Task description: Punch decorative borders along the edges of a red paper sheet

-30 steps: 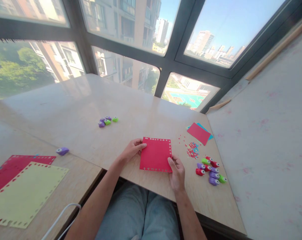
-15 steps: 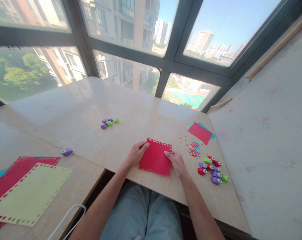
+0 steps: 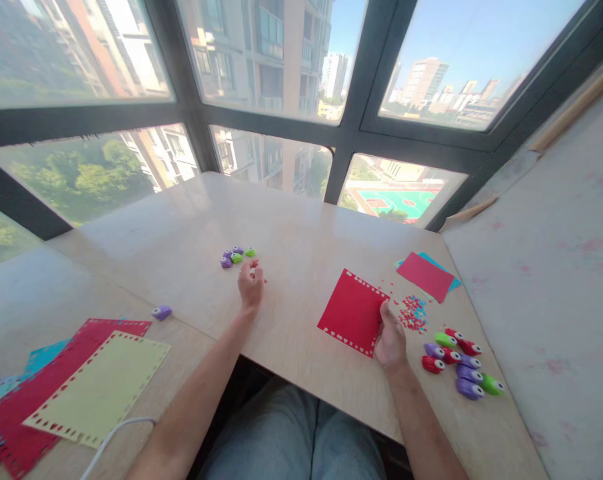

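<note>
A square red paper sheet (image 3: 352, 311) with punched holes along its edges lies on the wooden table (image 3: 291, 240). My right hand (image 3: 391, 337) grips its right corner. My left hand (image 3: 250, 280) is off the sheet, fingers loosely curled and holding nothing, just below a small cluster of purple and green craft punches (image 3: 236, 255) in the middle of the table.
Several red, purple and green punches (image 3: 458, 362) lie right of my right hand, beside a pile of paper confetti (image 3: 414, 312). A red sheet on a blue one (image 3: 426, 275) lies farther back. At left are punched red, yellow and blue sheets (image 3: 76, 383) and a lone purple punch (image 3: 162, 311).
My left hand let go of the red sheet and moved forward-left toward the small punch cluster. My right hand slid the sheet to the right. The view swung left.
</note>
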A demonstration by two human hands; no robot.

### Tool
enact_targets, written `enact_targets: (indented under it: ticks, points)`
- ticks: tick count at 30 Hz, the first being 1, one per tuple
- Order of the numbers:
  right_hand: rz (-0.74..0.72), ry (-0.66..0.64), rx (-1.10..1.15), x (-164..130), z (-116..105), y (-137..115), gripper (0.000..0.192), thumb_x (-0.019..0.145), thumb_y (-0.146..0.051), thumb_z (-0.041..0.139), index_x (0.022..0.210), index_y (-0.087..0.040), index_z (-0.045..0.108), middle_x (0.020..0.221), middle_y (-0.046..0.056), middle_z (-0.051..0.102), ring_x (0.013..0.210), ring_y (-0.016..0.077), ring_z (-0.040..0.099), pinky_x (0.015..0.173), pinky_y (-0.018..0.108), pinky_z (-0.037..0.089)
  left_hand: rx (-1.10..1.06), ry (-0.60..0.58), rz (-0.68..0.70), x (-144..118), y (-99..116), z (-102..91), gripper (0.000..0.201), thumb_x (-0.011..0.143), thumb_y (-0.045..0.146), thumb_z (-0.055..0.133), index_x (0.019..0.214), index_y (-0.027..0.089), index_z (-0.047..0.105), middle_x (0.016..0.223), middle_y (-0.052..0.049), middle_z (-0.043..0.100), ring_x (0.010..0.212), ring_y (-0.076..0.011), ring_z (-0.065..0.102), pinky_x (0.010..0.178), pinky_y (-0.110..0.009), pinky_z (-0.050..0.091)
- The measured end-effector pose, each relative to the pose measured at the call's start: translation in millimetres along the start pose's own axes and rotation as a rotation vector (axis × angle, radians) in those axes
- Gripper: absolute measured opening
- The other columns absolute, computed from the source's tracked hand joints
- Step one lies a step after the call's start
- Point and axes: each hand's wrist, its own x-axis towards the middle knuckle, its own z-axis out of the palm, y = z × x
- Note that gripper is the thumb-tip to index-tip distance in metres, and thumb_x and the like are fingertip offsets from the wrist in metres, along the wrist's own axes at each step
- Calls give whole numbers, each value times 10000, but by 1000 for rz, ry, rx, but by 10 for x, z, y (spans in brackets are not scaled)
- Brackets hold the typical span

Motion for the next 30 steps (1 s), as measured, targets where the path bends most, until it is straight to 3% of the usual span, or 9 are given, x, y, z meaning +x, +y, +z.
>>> enact_targets:
  ticks: [2,4,6,9,13,17,21,25,30]
  points:
    - [27,7,1,-6,-5,-12,393,690,-460,819,944,-175,726,939,59,758,927,261,704,860,414,578,126,40,54,189,-71,-3,328,820,224,466,1102,114,593,1118,-127,621,604,-141,618,616,-296,510]
    - [70,26,-16,-3,-24,-29,380,660,-433,840,920,-178,728,919,52,761,946,276,703,857,414,584,254,69,109,330,-107,15,392,778,154,481,1152,112,591,1186,-157,606,847,-218,662,791,-340,522]
    - [145,35,-69,6,-57,-55,364,647,-414,845,899,-179,729,884,54,764,937,294,707,833,417,596,361,80,145,426,-113,45,454,748,115,502,1195,99,580,1226,-183,596,1106,-279,595,964,-376,464]
    - [238,18,-166,25,-102,-107,353,652,-423,833,880,-175,731,859,74,764,899,322,716,776,429,614,448,50,140,516,-97,91,499,739,103,523,1236,79,562,1262,-203,587,1246,-302,507,1076,-402,377]
    - [284,-7,-200,37,-104,-153,403,658,-444,824,939,-171,730,880,80,764,871,322,722,733,420,624,486,9,78,590,-101,127,495,754,125,534,1247,92,560,1290,-194,583,1222,-306,536,1062,-412,391]
    - [303,-13,-161,50,-68,-137,465,655,-443,835,1015,-172,718,894,75,764,872,312,722,739,417,623,494,-13,112,595,-140,126,477,752,131,555,1229,116,574,1240,-144,628,1173,-275,574,1018,-367,425]
    - [262,-32,-97,78,-47,-86,431,652,-436,845,978,-180,727,922,72,762,923,310,711,772,416,618,457,-58,140,540,-160,101,347,787,243,592,1121,160,637,1086,-72,698,944,-233,657,908,-333,476]
    - [226,-19,-74,93,-40,-56,389,644,-438,852,922,-192,735,944,62,761,968,310,698,806,420,611,479,-107,147,497,-139,81,243,821,371,596,940,181,689,953,-48,720,717,-198,640,790,-319,489]
    - [169,-33,-39,68,-20,-45,358,664,-461,833,907,-216,738,951,44,760,992,298,690,834,424,601,537,-135,184,483,-114,88,259,843,349,593,1007,173,689,1027,-70,708,779,-207,651,802,-317,486]
